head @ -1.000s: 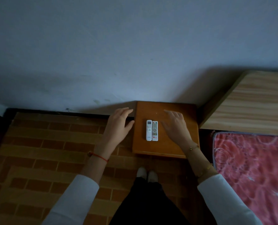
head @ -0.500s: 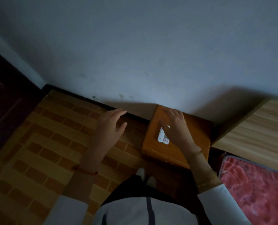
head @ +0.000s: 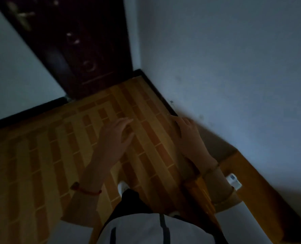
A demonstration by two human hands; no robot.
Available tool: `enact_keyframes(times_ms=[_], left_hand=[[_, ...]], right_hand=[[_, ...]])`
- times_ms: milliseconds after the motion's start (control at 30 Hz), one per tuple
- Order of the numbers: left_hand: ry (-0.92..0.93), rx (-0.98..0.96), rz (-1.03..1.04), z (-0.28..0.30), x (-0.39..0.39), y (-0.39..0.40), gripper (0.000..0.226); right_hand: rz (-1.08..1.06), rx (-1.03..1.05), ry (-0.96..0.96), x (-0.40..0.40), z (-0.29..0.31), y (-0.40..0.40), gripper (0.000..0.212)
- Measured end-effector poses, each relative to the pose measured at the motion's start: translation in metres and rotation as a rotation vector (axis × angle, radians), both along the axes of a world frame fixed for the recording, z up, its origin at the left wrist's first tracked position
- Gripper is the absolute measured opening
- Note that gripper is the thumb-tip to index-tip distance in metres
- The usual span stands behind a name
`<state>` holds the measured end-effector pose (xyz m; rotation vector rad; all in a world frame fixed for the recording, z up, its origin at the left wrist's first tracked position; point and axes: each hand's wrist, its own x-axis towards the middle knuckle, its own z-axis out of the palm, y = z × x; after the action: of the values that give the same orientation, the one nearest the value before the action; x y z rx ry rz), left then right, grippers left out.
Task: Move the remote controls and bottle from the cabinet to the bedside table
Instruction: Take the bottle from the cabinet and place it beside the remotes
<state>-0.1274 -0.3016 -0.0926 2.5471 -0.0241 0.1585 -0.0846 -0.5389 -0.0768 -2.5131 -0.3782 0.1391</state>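
The white remote controls lie on the orange wooden bedside table at the lower right, mostly hidden behind my right forearm. My left hand hovers over the tiled floor with fingers spread and nothing in it. My right hand is open too, held near the foot of the wall, away from the remotes. No bottle and no cabinet are in sight. The picture is dim and blurred.
A dark wooden door stands in the far corner at upper left. The grey wall runs along the right. Brick-patterned floor tiles spread to the left. My white shoe is below the hands.
The view has swung left, away from the bedside table towards the door. Both hands have left the table; the remotes stay on it, now at the lower right.
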Motion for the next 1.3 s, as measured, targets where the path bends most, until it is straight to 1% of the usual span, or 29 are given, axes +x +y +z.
enact_keyframes(times_ms=[100,233,367,533,633,733,833,900,1067,1167,1300], left_hand=[[-0.002,-0.009,0.166,0.002,-0.017,0.060,0.044],[0.017,0.024,0.390,0.005,-0.042,0.145,0.042],[0.017,0.096,0.608,0.017,-0.067,0.225,0.042],[0.020,0.122,0.735,0.020,-0.087,0.300,0.040],[-0.003,0.093,0.813,0.016,-0.095,0.331,0.041],[0.005,0.076,0.893,0.014,-0.098,0.356,0.045],[0.019,0.054,0.961,0.008,-0.098,0.390,0.044],[0.027,0.056,1.007,0.005,-0.093,0.418,0.044],[-0.006,0.093,1.098,0.003,-0.064,0.500,0.045],[-0.034,0.099,1.178,0.010,-0.042,0.552,0.043],[-0.092,0.130,1.271,0.023,-0.018,0.616,0.044]], right_hand=[[0.165,-0.006,-0.013,0.018,-0.001,0.068,0.035],[0.295,0.063,0.054,0.039,-0.002,0.168,0.046],[0.486,0.100,0.049,0.055,-0.001,0.283,0.045],[0.683,0.104,0.016,0.063,0.005,0.389,0.046],[0.789,0.124,0.003,0.067,0.006,0.436,0.047],[0.863,0.076,-0.023,0.077,-0.002,0.483,0.048],[0.916,0.083,0.045,0.084,-0.009,0.530,0.049],[0.977,0.126,0.058,0.095,-0.013,0.567,0.048],[1.107,0.162,-0.001,0.135,-0.014,0.671,0.048],[1.143,0.157,-0.013,0.161,-0.004,0.738,0.046],[1.223,0.170,-0.003,0.190,0.012,0.828,0.048]])
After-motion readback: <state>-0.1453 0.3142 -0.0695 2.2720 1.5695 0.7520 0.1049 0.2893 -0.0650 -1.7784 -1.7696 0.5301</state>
